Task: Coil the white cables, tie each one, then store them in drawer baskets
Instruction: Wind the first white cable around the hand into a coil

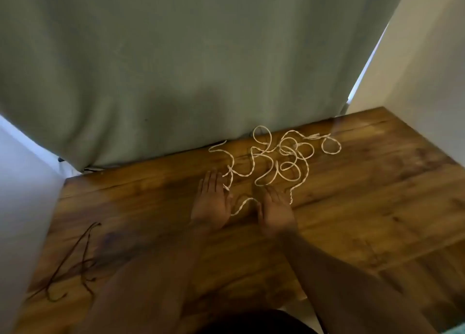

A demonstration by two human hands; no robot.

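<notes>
Wooden table (364, 207) abuts grey curtain (176, 56). My left hand (211, 200) and right hand (275, 207) lie flat, uncurled, empty. White cables (289, 148) tangled at 12 o'clock. Dark cords (73, 254) at 8 o'clock, blurred.

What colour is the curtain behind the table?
Plain muted grey-green curtain; head view shows it.

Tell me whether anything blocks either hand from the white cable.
Nothing visible does. The left hand and right hand lie open on the table at the near edge of the tangled white cable.

Both forearms (339, 273), left hand (211, 204) and right hand (275, 207) are bare.
</notes>
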